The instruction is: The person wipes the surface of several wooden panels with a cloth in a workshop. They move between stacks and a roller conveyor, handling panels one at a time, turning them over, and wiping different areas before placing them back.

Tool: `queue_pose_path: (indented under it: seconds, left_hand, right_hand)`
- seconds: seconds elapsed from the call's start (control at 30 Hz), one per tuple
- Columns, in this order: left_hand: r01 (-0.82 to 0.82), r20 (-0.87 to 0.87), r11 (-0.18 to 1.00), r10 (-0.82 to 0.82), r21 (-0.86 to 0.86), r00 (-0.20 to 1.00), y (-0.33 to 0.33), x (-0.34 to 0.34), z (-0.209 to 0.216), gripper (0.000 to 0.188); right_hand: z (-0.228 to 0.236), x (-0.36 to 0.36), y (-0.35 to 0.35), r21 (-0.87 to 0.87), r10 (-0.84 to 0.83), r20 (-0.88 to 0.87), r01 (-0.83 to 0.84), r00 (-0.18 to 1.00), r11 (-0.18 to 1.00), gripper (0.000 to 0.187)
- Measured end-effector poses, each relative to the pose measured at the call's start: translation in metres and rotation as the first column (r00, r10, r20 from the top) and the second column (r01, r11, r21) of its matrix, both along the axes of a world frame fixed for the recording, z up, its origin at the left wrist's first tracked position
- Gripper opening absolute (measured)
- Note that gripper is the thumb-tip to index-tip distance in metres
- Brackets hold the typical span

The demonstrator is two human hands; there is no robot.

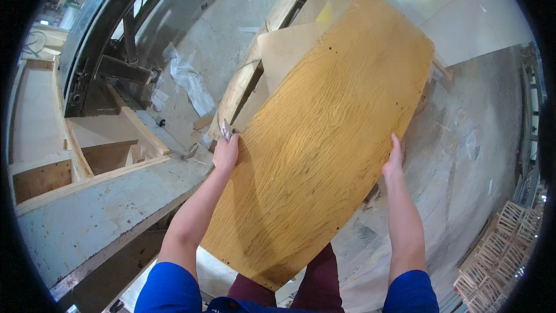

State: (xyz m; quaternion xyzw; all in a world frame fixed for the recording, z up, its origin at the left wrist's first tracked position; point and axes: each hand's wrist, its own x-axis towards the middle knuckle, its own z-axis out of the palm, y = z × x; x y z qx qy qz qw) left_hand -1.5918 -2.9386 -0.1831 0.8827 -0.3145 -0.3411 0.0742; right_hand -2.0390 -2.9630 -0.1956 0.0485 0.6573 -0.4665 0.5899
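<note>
A large wood-grain plywood panel [324, 116], yellow-brown with a few small dark holes, stretches from my legs to the far side. My left hand [226, 152] is closed at its left edge. A small silvery object [225, 129] sticks up from that hand; its kind is unclear. On the panel's right edge, my right hand [394, 156] grips with the thumb along the rim and the fingers mostly hidden beneath. Under the panel's left side show pale boards [289, 46] with a light wooden strip [240, 81] alongside.
To the left stands a worn grey bench [104, 214] carrying an open wooden frame [98, 156]. A dark metal machine arm [110, 29] rises behind it. Crumpled white plastic [191, 81] lies on the concrete floor. Stacked slatted wooden pieces [498, 255] stand at the lower right.
</note>
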Motion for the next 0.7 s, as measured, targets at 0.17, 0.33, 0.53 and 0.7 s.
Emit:
queue_pose_path:
  seconds: [0.17,0.33,0.53,0.7]
  left_hand:
    - [-0.067,-0.026,0.997,0.066,-0.031,0.997,-0.019,-0.012,-0.049,0.059]
    - [-0.079,0.003,0.993,0.079,-0.085,0.997,-0.054,-0.026,-0.097,0.058]
    - [-0.119,-0.074,0.990,0.113,-0.077,0.991,-0.090,-0.045,-0.147,0.059]
    - [0.107,-0.043,0.993,-0.109,-0.054,0.993,-0.093,-0.037,-0.174,0.061]
  right_hand:
    - [-0.052,-0.012,-0.053,0.038,0.059,-0.041,-0.057,0.997,0.998,0.062]
    - [-0.100,-0.020,-0.116,0.030,0.156,-0.130,-0.153,0.979,0.988,0.063]
    - [-0.146,-0.033,-0.151,-0.033,0.269,-0.054,-0.271,0.962,0.962,0.060]
    - [-0.154,-0.028,-0.153,0.093,0.266,-0.115,-0.256,0.957,0.962,0.057]
